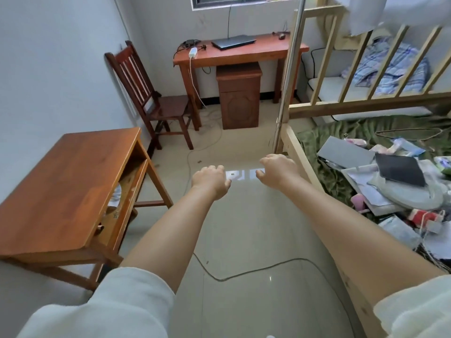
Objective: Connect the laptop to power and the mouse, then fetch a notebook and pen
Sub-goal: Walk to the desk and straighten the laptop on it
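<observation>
Sleeves (117,306), pale, rolled above the elbows, sit nearest the lens; both forearms reach forward over the tiled floor (244,228).

Left hand (211,180): fingers curled loosely under, holding nothing. Right hand (278,173): fingers likewise curled downward, nothing in them. Neither touches any object; a bright window reflection lies on the floor between them.

Left of the left hand: side table (66,186), top bare, with its drawer (127,191) pulled partly open. Inside the drawer, something white and crumpled shows; the rest of its contents cannot be made out.

Right of the right hand: bed (302,157), a wooden frame, whose lower bunk holds a loose heap on green cloth, with a dark flat tablet-like item (400,169), grey sheets, papers and plastic wrapping. Notebook and pen cannot be picked out in that heap.

Far beyond both hands, against the back wall: desk (241,53). Laptop (233,42) lies closed on it. Mouse (281,36) rests at the desk's right end, well apart from the laptop. White power adapter (192,52) lies at the left end, its cord hanging to the floor. Cabinet (239,96) stands under the desk, door closed. Chair (151,96) stands beside the desk, seat bare.
</observation>
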Motion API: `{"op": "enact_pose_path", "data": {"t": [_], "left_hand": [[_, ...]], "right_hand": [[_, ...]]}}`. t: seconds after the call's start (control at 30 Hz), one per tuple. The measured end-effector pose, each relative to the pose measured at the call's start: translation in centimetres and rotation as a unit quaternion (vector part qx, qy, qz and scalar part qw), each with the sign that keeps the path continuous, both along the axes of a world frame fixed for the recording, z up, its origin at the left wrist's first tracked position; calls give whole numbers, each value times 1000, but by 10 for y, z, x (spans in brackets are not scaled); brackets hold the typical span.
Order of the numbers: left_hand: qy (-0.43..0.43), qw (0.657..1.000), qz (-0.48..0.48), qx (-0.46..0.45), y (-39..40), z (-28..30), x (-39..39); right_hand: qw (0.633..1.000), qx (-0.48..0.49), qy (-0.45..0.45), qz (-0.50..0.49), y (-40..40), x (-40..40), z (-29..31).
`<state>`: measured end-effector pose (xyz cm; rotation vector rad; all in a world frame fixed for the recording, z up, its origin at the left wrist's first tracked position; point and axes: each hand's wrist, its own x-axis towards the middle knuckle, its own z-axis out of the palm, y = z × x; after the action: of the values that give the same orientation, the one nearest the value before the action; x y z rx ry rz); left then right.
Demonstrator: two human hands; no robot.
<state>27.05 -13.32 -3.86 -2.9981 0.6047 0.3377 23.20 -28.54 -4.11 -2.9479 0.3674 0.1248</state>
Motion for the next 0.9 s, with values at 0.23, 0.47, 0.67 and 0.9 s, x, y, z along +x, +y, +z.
{"op": "enact_pose_path", "data": {"t": [0.23, 0.47, 0.67, 0.9], "left_hand": [[-11, 999, -2, 34, -38, -4, 156], [-9, 998, -33, 55, -70, -8, 350], [-25, 996, -49, 71, -109, 0, 508], [-39, 994, -73, 67, -187, -2, 682]], "right_hand": [[999, -26, 9, 21, -34, 163, -4], [999, -7, 39, -26, -63, 345, -14], [999, -4, 23, -44, -104, 487, -7], [998, -10, -19, -64, -185, 658, -9]]}}
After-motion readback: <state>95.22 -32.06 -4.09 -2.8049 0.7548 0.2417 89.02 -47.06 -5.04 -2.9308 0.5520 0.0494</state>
